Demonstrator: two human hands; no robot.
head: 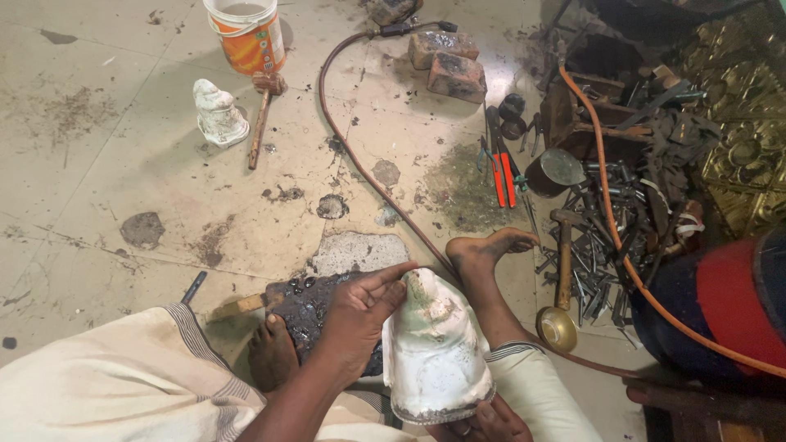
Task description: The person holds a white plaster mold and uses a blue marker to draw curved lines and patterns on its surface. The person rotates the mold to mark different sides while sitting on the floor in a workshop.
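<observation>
We sit on the stained floor point(123, 164) with a whitish, dome-shaped metal casting point(434, 348) propped between our bare feet, near the floor's near edge. Our left hand point(360, 311) rests flat against the casting's left side, fingers stretched, not closed around it. Our right hand point(483, 424) cups the casting's lower rim from beneath, fingers curled against it. Farther off lie a small white figurine point(218, 113), a hammer point(262, 115) and an orange-and-white bucket point(247, 34); a heap of punches point(610, 237) lies to the right.
</observation>
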